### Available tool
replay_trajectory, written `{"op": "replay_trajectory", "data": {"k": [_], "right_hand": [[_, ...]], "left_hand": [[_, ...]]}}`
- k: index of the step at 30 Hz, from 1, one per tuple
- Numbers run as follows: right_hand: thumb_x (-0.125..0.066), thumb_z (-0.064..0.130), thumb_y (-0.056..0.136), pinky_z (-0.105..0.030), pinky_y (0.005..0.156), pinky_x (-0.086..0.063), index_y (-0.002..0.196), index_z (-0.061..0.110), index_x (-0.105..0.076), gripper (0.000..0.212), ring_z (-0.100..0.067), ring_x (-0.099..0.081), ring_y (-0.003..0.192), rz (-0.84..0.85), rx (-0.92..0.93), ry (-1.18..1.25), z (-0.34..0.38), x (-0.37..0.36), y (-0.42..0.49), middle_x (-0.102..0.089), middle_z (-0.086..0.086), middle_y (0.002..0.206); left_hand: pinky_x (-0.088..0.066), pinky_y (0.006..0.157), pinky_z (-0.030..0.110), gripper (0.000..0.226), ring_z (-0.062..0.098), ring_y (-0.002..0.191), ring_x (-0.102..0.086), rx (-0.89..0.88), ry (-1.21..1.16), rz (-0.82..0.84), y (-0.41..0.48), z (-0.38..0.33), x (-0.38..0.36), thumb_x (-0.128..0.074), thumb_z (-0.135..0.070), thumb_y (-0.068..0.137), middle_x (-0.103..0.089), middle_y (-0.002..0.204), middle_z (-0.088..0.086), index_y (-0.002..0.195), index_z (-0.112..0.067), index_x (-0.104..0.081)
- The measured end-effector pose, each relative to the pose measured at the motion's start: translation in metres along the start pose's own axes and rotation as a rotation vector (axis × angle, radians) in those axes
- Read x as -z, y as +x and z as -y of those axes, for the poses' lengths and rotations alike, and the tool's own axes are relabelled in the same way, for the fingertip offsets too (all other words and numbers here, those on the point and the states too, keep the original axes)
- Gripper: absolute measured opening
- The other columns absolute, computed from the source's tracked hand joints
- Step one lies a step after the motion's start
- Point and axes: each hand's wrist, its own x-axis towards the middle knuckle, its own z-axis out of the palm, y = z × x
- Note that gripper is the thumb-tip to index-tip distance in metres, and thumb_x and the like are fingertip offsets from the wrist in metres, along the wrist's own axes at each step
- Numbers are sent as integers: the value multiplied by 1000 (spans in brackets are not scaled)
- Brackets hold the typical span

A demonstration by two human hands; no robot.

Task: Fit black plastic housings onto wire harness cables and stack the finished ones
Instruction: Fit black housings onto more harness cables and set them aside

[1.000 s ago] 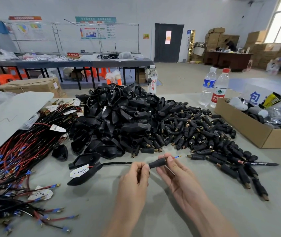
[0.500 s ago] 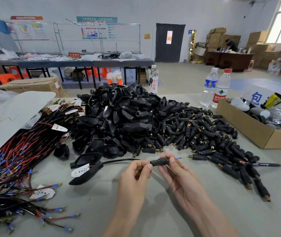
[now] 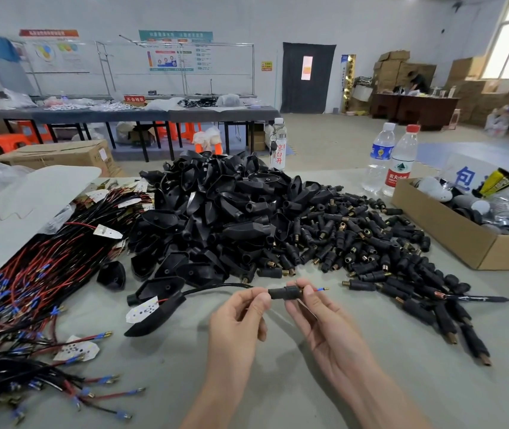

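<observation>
Your left hand point(image 3: 237, 320) pinches the cable point(image 3: 216, 287); your right hand point(image 3: 324, 323) pinches the housing point(image 3: 284, 294) on it, just above the table point(image 3: 154, 382). The box point(image 3: 445, 229) on your right holds white and black round bits point(image 3: 432, 188) and a yellow pack point(image 3: 493, 181).

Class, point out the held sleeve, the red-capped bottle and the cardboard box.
sleeve point(image 3: 279, 294), head view, black barrel.
red-capped bottle point(image 3: 398, 177), head view, red label.
cardboard box point(image 3: 438, 230), head view, side wall.

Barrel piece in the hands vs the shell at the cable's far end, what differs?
The barrel piece is a small cylinder, pinched off the table by the right hand; the shell is larger, flattened, tapered and lies on the table. Both are black, on one cable.
</observation>
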Motion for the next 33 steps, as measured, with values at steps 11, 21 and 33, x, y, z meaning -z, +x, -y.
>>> {"op": "replay_trajectory", "data": {"k": [11, 21, 33], "right_hand": [[-65, 10, 80, -22, 71, -60, 84, 2, -81, 18, -19, -74, 97, -45, 24, 58, 3, 1, 1, -77, -12, 102], [-60, 10, 88, -23, 77, -60, 107, -6, -70, 26, -16, -72, 94, 2, 58, -67, 3, 2, 0, -74, -14, 106], [-53, -1, 90, -24, 74, -61, 111, -8, -67, 26, -17, -74, 98, 39, 2, 14, -1, 1, -5, -74, -16, 112]], "left_hand": [[-52, 72, 16, 19, 5, 75, -66, -109, 72, -48, -4, 1, -8, -68, -18, 93, -74, 81, -4, 93, -37, -72], [-50, 78, 19, 31, 3, 87, -65, -237, 441, 4, 2, -2, 6, -62, -17, 98, -69, 91, -17, 85, -45, -70], [-56, 73, 20, 10, 6, 67, -60, 94, -14, -38, 7, -9, 7, -68, -9, 92, -72, 77, -4, 95, -16, -74]]}}
